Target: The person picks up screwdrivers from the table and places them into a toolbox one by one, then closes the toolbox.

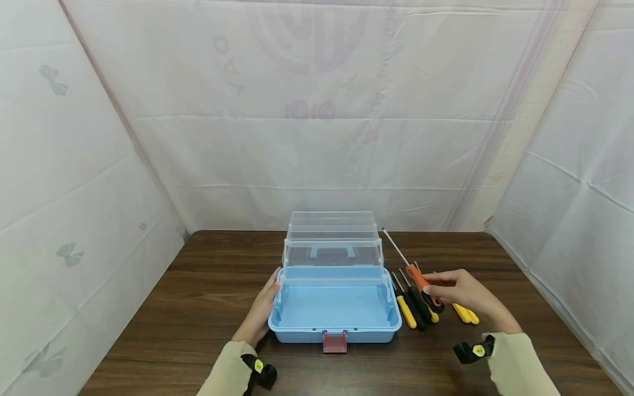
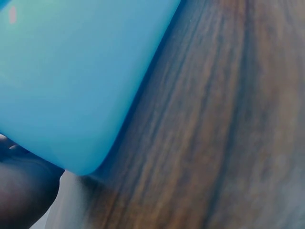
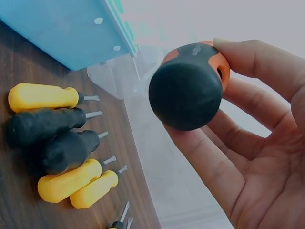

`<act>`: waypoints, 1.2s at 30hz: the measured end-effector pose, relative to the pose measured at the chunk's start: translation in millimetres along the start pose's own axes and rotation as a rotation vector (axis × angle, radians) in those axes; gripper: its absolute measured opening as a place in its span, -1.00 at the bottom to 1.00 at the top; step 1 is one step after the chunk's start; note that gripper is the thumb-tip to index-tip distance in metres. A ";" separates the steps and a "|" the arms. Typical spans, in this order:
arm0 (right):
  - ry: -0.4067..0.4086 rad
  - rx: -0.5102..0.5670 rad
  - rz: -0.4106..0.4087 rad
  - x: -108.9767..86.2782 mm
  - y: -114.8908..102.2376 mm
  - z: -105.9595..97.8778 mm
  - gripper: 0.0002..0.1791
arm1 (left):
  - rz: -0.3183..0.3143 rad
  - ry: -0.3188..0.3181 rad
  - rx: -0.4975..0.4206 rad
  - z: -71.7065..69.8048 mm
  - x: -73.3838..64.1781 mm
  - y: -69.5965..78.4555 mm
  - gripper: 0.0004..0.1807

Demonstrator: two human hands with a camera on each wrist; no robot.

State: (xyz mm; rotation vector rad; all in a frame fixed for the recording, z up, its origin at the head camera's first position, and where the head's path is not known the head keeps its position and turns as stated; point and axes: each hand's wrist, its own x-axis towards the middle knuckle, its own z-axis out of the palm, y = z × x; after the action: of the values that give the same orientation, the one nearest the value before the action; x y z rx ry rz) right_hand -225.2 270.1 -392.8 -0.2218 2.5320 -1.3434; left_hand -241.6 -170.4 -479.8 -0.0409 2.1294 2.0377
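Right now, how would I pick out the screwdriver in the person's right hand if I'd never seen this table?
Start with the open blue box on the brown table. Beside it, on the person's right, the right hand holds the screwdriver above other screwdrivers lying there. Its handle is orange and black; the others show yellow or black, no orange.

Creased white sheeting [image 1: 322,151] surrounds three sides of the brown wooden table [image 1: 188,308]. I see grey bows [image 1: 69,254] printed leftward.

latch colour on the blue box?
Dusky pink latch, against the light blue box; best seen in the head view.
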 end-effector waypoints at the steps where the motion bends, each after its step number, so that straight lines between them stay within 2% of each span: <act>1: -0.004 0.006 -0.003 0.2 -0.8 0.0 -0.37 | -0.002 0.001 0.002 -0.1 0.0 0.0 -0.42; 17: -0.095 -0.031 -0.129 8.3 -11.2 6.1 -0.41 | -0.013 0.004 0.018 -0.8 0.9 -1.2 -0.42; 36: -0.149 -0.030 -0.131 20.6 -23.6 19.4 -0.47 | -0.016 0.004 0.011 -0.1 0.6 -0.2 -0.41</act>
State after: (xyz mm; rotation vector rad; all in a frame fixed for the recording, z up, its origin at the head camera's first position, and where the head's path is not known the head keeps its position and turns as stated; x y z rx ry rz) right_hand -238.8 236.3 -386.9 -0.4825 2.4508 -1.2839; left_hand -242.2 -170.4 -480.1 -0.0597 2.1359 2.0181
